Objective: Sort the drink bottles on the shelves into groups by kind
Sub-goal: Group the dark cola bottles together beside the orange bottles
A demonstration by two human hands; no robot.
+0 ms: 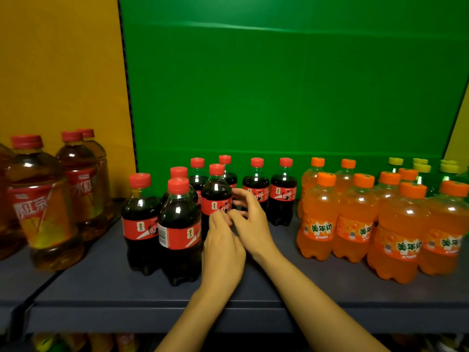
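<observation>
The cola bottle [216,193] stands upright on the shelf [101,283] within the cola group, left of the orange soda bottles [355,219]. The left-hand grip [223,242] touches its label; whether it holds the bottle cannot be told. The right-hand grip [253,219] is just beside the bottle, fingers loosely curled, holding nothing.

Drink bottles standing upright on the shelf [101,288], grouped by kind.
Red-capped cola bottles [180,224] cluster left of centre. Orange soda bottles [355,219] stand toward the right edge, yellow-capped green bottles [396,162] in the back right corner, and large iced-tea bottles [43,207] at the far left.
</observation>
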